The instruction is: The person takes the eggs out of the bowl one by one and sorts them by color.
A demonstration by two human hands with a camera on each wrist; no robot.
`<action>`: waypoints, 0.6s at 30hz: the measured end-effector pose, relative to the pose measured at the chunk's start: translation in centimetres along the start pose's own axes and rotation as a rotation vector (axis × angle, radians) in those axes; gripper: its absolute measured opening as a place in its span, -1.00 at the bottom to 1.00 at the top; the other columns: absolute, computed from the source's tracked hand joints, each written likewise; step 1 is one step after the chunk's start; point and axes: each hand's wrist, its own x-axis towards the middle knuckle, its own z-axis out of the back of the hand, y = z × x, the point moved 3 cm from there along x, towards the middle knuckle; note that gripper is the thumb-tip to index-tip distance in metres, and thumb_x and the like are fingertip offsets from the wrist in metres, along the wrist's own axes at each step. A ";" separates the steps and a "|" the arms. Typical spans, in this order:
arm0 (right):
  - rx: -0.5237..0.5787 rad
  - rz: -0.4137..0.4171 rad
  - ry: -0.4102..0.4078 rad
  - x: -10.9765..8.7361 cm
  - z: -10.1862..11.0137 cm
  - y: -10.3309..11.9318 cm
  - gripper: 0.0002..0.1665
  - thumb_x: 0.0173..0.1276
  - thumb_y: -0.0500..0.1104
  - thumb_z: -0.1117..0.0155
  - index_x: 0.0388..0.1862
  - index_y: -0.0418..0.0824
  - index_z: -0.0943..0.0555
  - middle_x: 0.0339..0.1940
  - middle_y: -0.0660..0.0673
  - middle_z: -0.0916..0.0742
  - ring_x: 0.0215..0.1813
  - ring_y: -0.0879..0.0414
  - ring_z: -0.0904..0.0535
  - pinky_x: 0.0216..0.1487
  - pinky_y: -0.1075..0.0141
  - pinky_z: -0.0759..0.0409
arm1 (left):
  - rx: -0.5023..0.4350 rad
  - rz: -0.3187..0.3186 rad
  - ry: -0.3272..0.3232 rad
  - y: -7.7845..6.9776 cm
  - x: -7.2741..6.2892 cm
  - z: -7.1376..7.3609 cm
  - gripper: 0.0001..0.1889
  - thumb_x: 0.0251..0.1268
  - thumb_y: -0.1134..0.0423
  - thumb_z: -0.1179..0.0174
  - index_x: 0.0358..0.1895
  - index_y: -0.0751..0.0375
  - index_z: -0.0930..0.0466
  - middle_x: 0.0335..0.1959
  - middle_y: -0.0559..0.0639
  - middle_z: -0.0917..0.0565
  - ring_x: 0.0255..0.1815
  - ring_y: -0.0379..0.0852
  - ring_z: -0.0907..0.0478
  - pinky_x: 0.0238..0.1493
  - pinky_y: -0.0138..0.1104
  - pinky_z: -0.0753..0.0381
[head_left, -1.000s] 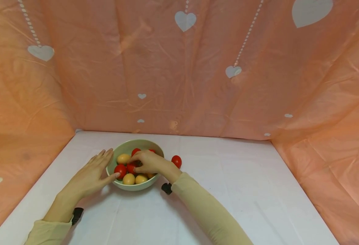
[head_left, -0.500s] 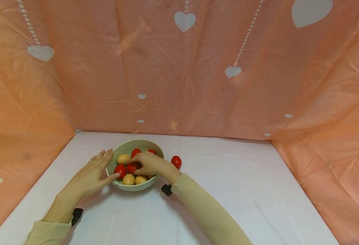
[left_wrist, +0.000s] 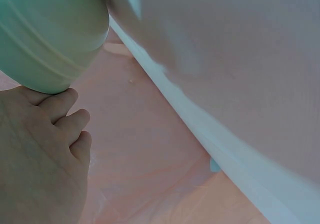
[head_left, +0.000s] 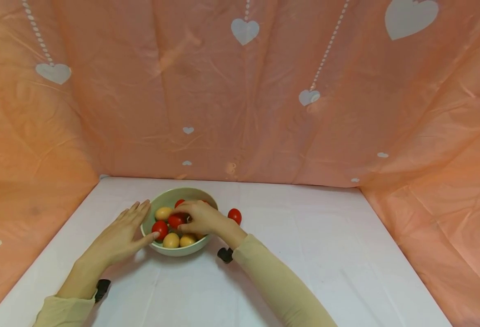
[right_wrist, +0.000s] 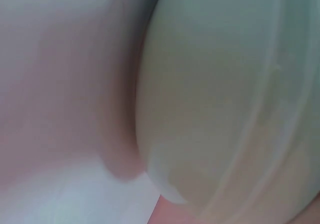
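A pale green bowl (head_left: 178, 251) holds several red tomatoes (head_left: 160, 230) and several tan eggs (head_left: 171, 240). My left hand (head_left: 119, 236) lies against the bowl's left side with straight fingers, its thumb over the near rim. In the left wrist view, the fingertips of the left hand (left_wrist: 45, 144) touch the outside of the bowl (left_wrist: 55, 39). Reaching over the right rim, my right hand (head_left: 201, 218) pinches a red tomato (head_left: 176, 221) between fingers and thumb. The right wrist view shows only the bowl's outer wall (right_wrist: 210, 99); the right fingers are hidden there.
A single red tomato (head_left: 235, 215) lies on the white tabletop (head_left: 305, 254) just right of the bowl, beyond the right wrist. Orange-pink cloth (head_left: 240, 113) with white hearts encloses the table at the back and sides.
The right fingers have closed on the red tomato, which has risen slightly among the others. The left hand stays against the bowl. The head view has tilted very slightly.
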 end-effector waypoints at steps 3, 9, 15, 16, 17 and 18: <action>0.006 -0.006 -0.030 -0.5 0.2 -0.2 -0.46 0.46 -0.06 -0.43 0.39 -0.02 -0.63 0.33 -0.05 -0.68 0.29 0.16 -0.60 0.32 0.46 -0.50 | 0.002 0.004 0.004 0.0 0.0 -0.1 -0.02 0.47 -0.26 -0.17 0.62 0.46 -0.08 0.65 0.34 -0.14 0.64 0.41 -0.03 0.61 0.22 -0.06; 0.084 0.002 -0.117 -1.7 0.6 -0.6 -0.48 0.43 -0.13 -0.44 0.35 -0.10 -0.64 0.31 -0.10 -0.66 0.34 0.08 -0.57 0.36 0.43 -0.50 | -0.004 0.005 0.019 -0.2 0.0 -0.1 -0.01 0.49 -0.27 -0.14 0.62 0.46 -0.05 0.65 0.36 -0.13 0.64 0.42 -0.02 0.63 0.20 0.00; 0.181 0.016 -0.224 -3.2 0.9 -0.7 -0.45 0.37 -0.21 -0.48 0.34 -0.18 -0.64 0.32 -0.16 -0.62 0.37 -0.02 -0.53 0.41 0.35 -0.49 | -0.003 0.009 0.019 -0.2 0.0 0.0 -0.02 0.50 -0.27 -0.14 0.63 0.45 -0.04 0.65 0.36 -0.12 0.63 0.43 -0.02 0.62 0.22 -0.01; 0.197 0.019 -0.243 -3.5 1.0 -0.8 -0.44 0.35 -0.23 -0.48 0.33 -0.19 -0.64 0.32 -0.17 -0.61 0.37 -0.04 -0.53 0.41 0.34 -0.50 | -0.004 0.008 0.018 -0.2 0.0 0.0 -0.01 0.50 -0.27 -0.14 0.63 0.45 -0.04 0.65 0.36 -0.12 0.63 0.43 -0.02 0.63 0.22 0.00; 0.210 0.018 -0.258 -3.8 1.1 -0.8 -0.44 0.34 -0.24 -0.48 0.33 -0.19 -0.64 0.32 -0.17 -0.61 0.36 -0.04 -0.53 0.41 0.33 -0.50 | -0.005 0.008 0.017 -0.2 0.0 -0.1 -0.01 0.49 -0.27 -0.14 0.63 0.44 -0.04 0.65 0.36 -0.12 0.63 0.43 -0.02 0.63 0.21 0.01; 0.220 0.020 -0.276 -4.1 1.1 -0.9 -0.43 0.32 -0.25 -0.48 0.32 -0.20 -0.64 0.32 -0.17 -0.60 0.36 -0.05 -0.53 0.41 0.32 -0.51 | -0.005 0.007 0.015 -0.1 0.0 -0.1 -0.01 0.49 -0.27 -0.15 0.63 0.44 -0.04 0.65 0.36 -0.12 0.63 0.43 -0.02 0.63 0.21 0.01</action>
